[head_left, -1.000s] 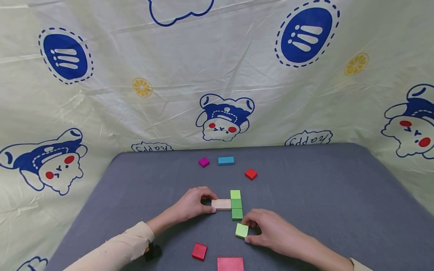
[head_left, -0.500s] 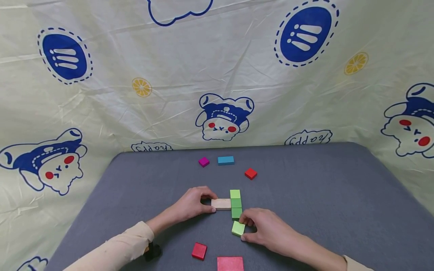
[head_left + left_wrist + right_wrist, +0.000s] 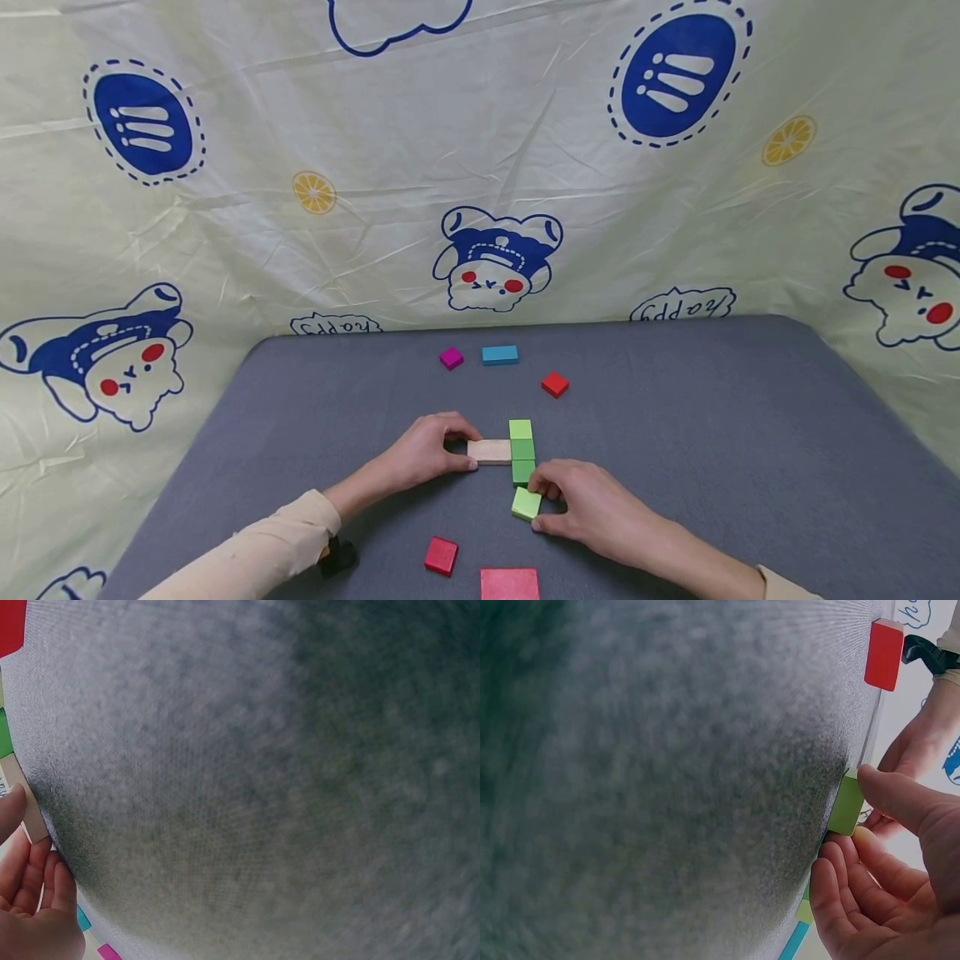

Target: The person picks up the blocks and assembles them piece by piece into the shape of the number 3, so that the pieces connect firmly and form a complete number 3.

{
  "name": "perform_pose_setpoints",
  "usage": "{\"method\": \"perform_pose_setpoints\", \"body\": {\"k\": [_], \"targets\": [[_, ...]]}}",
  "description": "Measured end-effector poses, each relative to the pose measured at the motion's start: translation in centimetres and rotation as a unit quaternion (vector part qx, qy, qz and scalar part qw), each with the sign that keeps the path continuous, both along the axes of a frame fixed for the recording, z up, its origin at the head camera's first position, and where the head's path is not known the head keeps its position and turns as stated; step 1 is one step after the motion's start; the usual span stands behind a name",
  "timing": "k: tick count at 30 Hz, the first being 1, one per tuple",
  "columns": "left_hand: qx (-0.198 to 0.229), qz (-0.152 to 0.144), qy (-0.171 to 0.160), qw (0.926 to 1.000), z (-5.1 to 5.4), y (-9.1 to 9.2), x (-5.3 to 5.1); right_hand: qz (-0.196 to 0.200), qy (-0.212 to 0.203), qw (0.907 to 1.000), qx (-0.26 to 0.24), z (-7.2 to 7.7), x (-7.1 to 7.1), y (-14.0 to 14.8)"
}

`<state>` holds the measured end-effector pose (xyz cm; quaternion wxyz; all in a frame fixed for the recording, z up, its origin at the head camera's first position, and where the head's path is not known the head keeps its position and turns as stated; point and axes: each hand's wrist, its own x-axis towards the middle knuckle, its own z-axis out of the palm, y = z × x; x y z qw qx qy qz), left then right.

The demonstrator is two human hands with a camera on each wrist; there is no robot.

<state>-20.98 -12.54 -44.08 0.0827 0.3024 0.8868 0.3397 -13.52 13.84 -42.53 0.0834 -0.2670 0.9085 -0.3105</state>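
In the head view my left hand pinches the left end of a pale wooden block between thumb and fingers. That block's right end meets the middle of a column made of a light green block, a green block and another green block. Below the column a second light green block, slightly turned, is pinched by my right hand. The left wrist view shows my left hand at the wooden block. My right hand grips the light green block in the right wrist view.
On the grey table a magenta block, a blue block and a red block lie farther back. Nearer the front are a dark red block and a larger pinkish-red block. A patterned cloth hangs behind.
My right hand has moved left and slightly up with the light green block, bringing it close to the column's lower end. The left hand and the wooden block have stayed in place.
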Motion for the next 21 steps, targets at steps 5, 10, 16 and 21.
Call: {"method": "perform_pose_setpoints", "body": {"k": [5,10,16,21], "targets": [[0.001,0.0,0.001,1.0,-0.01,0.01,-0.03,-0.002,0.002,1.0,0.001,-0.12,-0.01,-0.07],[0.001,0.001,0.0,1.0,0.0,-0.01,-0.04,-0.007,0.011,0.9999,0.001,-0.2,-0.02,-0.13],[0.001,0.002,-0.002,1.0,0.05,0.02,-0.08,-0.016,0.005,0.9998,0.007,-0.11,-0.04,-0.21],[-0.001,0.001,-0.005,1.0,0.05,0.01,-0.04,-0.02,-0.006,0.9997,0.016,-0.05,-0.09,-0.26]]}}
